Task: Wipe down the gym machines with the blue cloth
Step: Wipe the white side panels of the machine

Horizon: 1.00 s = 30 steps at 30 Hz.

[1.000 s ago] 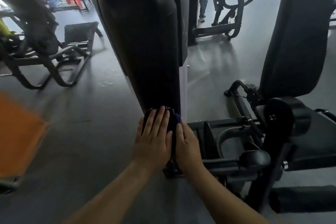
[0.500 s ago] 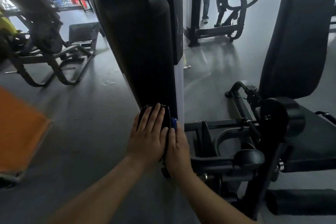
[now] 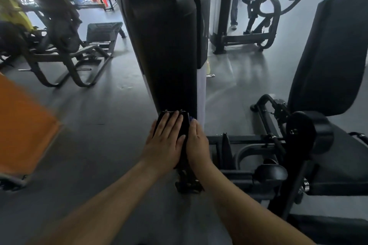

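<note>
A tall black shrouded column of a gym machine (image 3: 169, 45) rises in the middle of the view. My left hand (image 3: 165, 143) lies flat, fingers together, on the column's low front face. My right hand (image 3: 197, 145) presses against the column's right edge beside it. A small sliver of the blue cloth (image 3: 190, 119) shows just above my right fingertips; the rest of the cloth is hidden under that hand. The two hands almost touch at the thumbs.
The machine's black seat back (image 3: 334, 51) and its frame with a round pivot (image 3: 306, 131) stand at the right. A leg-press type machine (image 3: 65, 49) sits at the left, an orange pad (image 3: 22, 125) at the near left. Another machine (image 3: 260, 20) and a person's legs (image 3: 236, 6) are behind.
Both hands have slid slightly upward along the column's lower end. Less of the blue cloth shows now than half a second ago.
</note>
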Each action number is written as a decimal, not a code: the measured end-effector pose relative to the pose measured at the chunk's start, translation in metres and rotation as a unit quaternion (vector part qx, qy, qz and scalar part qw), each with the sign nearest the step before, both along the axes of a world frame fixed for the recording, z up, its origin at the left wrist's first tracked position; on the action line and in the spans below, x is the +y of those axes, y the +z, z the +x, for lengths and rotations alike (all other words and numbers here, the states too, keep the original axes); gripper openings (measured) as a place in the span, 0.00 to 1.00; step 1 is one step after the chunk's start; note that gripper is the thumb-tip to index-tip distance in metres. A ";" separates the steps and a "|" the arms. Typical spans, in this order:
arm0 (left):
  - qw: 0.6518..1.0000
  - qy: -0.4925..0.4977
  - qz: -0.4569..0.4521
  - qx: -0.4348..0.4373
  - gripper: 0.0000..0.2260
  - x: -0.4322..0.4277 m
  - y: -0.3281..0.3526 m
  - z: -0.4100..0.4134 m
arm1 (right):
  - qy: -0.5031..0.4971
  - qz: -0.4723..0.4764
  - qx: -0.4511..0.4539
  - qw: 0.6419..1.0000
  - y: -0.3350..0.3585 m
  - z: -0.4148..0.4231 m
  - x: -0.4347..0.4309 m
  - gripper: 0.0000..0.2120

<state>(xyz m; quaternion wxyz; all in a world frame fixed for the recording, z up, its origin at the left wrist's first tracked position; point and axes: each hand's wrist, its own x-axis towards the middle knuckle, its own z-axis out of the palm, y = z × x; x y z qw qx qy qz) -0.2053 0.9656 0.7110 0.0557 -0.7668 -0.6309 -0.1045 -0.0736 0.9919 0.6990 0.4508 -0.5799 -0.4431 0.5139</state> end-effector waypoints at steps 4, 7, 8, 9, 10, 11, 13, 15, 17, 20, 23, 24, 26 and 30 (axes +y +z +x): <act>0.999 -0.030 -0.015 -0.001 0.30 -0.006 0.002 -0.011 | -0.011 0.015 0.030 0.999 0.003 -0.010 -0.044 0.24; 0.999 -0.038 -0.012 0.000 0.30 -0.006 0.000 -0.014 | -0.008 0.033 0.026 0.999 -0.007 -0.013 -0.062 0.28; 0.999 -0.035 -0.004 0.005 0.30 -0.005 -0.001 -0.013 | -0.017 0.032 0.009 0.999 -0.008 -0.012 -0.048 0.26; 1.000 -0.031 0.000 0.003 0.30 -0.003 -0.002 -0.012 | -0.022 0.026 -0.010 0.999 -0.008 -0.009 -0.031 0.23; 0.999 -0.032 0.001 -0.002 0.30 -0.002 -0.003 -0.013 | -0.018 0.010 -0.018 1.000 -0.001 -0.007 -0.016 0.21; 0.999 -0.040 -0.003 -0.003 0.31 -0.001 -0.004 -0.013 | -0.014 0.002 -0.012 1.000 0.008 -0.005 -0.007 0.20; 0.998 -0.068 -0.009 0.001 0.32 -0.001 -0.007 -0.017 | -0.027 0.028 -0.013 0.999 0.018 -0.010 -0.015 0.20; 0.996 -0.078 0.006 -0.034 0.32 -0.002 -0.008 -0.024 | -0.048 0.072 -0.025 0.996 0.023 -0.016 -0.044 0.20; 0.994 -0.079 0.017 -0.069 0.32 -0.002 -0.008 -0.032 | -0.055 0.106 -0.041 0.992 0.025 -0.019 -0.059 0.21; 0.990 -0.099 0.023 -0.096 0.33 -0.006 -0.009 -0.051 | -0.029 0.125 -0.114 0.985 0.032 -0.016 -0.035 0.20; 0.984 -0.123 0.013 -0.130 0.36 -0.005 -0.012 -0.073 | 0.030 0.191 -0.348 0.917 0.039 -0.026 -0.014 0.21; 0.982 -0.125 0.004 -0.141 0.37 -0.003 -0.014 -0.080 | 0.066 0.214 -0.417 0.881 0.037 -0.033 -0.013 0.23; 0.979 -0.132 -0.016 -0.154 0.37 -0.002 -0.016 -0.092 | 0.124 0.221 -0.474 0.843 0.034 -0.043 -0.013 0.29; 0.972 -0.162 -0.048 -0.165 0.36 -0.001 -0.016 -0.105 | 0.066 0.218 -0.525 0.820 0.030 -0.035 -0.010 0.23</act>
